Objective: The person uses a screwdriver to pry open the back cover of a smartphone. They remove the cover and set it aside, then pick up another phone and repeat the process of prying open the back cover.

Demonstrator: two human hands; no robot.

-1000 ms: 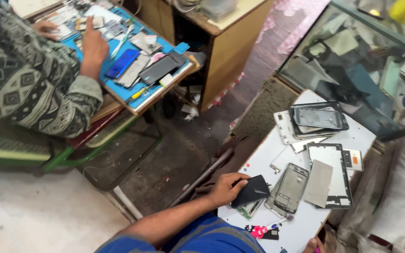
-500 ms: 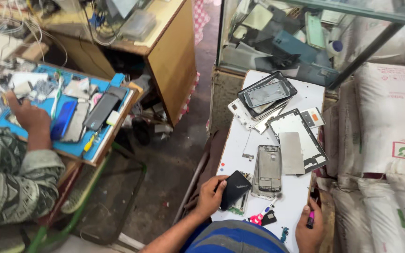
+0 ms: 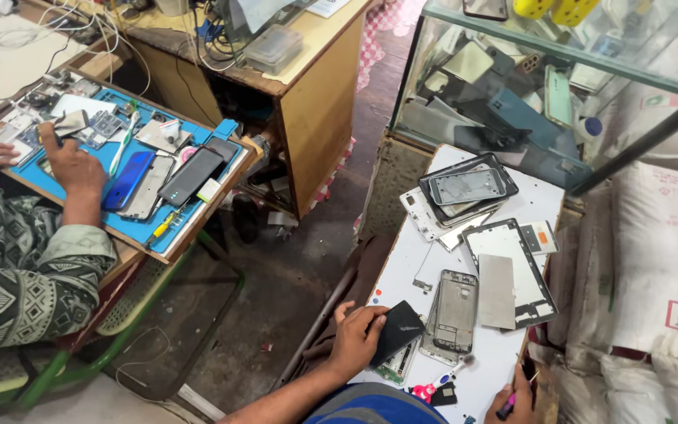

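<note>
Head view, looking down on a small white worktable strewn with phone parts. The person's left hand lies at the near left edge of the table, fingers closed over the near end of a flat black rectangular phone part, which rests on the tabletop just left of a grey metal phone mid-frame. The right hand, at the near right and partly cut off by the picture edge, is clamped around a slim tool with a pink tip.

Beyond these lie a black open display frame with a grey metal plate laid in it, and, farther off, a stack of black and white phone frames.

At far left a co-worker's hand rests on a blue work mat covered with phones.

Risks, as judged: the black part sits close to the table's near left edge and could slide off if dragged carelessly; the crowded parts touching it could be knocked or scratched; the tool tip could mar a surface if it slips.
</note>
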